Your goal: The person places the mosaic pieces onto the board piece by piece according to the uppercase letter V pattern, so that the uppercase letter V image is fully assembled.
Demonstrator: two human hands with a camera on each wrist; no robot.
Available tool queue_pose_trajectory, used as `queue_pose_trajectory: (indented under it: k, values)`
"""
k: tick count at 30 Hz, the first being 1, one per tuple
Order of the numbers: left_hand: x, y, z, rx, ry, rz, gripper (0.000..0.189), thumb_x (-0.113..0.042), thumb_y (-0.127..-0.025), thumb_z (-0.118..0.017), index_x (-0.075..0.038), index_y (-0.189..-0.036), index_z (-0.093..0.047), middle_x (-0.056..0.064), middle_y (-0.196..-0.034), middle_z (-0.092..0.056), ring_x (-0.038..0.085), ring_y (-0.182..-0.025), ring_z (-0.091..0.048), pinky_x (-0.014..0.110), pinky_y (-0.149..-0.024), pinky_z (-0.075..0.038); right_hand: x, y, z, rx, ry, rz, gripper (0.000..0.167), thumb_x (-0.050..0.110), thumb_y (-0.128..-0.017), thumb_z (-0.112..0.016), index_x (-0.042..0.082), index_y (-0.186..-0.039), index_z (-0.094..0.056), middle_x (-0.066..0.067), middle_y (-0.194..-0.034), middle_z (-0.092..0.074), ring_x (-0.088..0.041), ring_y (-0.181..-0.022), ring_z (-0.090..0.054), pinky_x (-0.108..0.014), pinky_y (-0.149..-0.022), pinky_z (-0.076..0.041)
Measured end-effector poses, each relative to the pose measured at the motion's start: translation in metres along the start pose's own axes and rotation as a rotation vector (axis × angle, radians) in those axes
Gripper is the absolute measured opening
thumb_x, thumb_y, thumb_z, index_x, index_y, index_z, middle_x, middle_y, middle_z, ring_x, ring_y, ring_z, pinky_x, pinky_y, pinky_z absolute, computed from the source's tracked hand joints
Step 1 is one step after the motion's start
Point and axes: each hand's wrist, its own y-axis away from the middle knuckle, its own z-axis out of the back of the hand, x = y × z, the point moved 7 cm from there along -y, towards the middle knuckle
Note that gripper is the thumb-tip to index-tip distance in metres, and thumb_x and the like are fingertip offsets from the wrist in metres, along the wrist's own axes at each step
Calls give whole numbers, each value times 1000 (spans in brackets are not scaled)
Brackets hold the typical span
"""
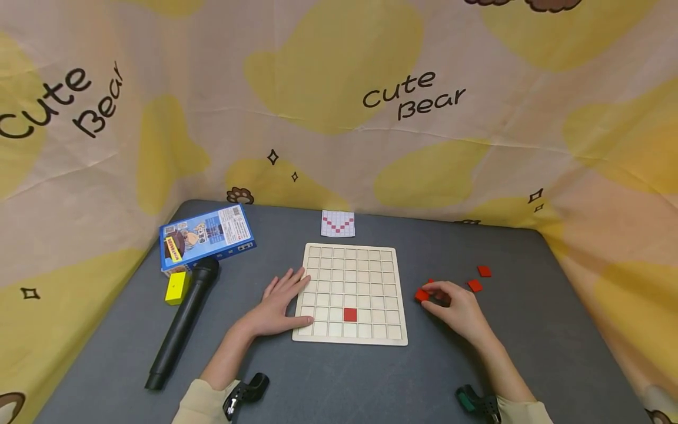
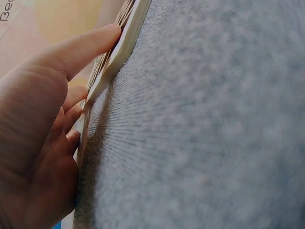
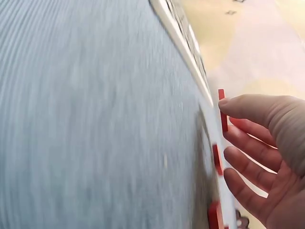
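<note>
Small flat red square tile (image 1: 421, 295) pinched edgewise by right hand (image 1: 459, 308) near tabletop's right edge | judged light, stiff, thin | left hand (image 1: 279, 306) spread flat, pressed on pale wooden grid board (image 1: 351, 292) left edge.

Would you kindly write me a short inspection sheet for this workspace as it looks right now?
Surface: grey table.
Job's things: wooden grid board with one red tile in a cell; loose red tiles to its right; pattern card behind the board.
Clutter: blue box, yellow block, black microphone.
Hands: left hand rests flat on the board's left edge; right hand touches a red tile, grip unclear.
Cables: nothing seen.
Surroundings: yellow and cream cloth printed "Cute Bear".
</note>
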Motion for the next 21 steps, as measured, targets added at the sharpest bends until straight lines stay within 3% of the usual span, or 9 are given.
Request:
queue_pose_trajectory:
  k: [10,21]
  values:
    - [-3,1,1,-6,10,-2,87,-47,-86,-70,-7,-153,-32,12,-161,-16,36,-148,-6,60,-112,1,33,-13,-26,0,-126,12,28,15,-78,-83,16,-104,-74,3,-89,-66,-14,-81,-59,-31,-73,-52]
    - [-3,0,1,-9,8,1,87,-47,-85,-70,-7,-153,-32,12,-161,-16,36,-148,-6,60,-112,1,71,-20,-58,75,-268,32,27,14,-79,-81,17,-104,-74,4,-88,-67,-14,-78,-61,-32,-74,-54]
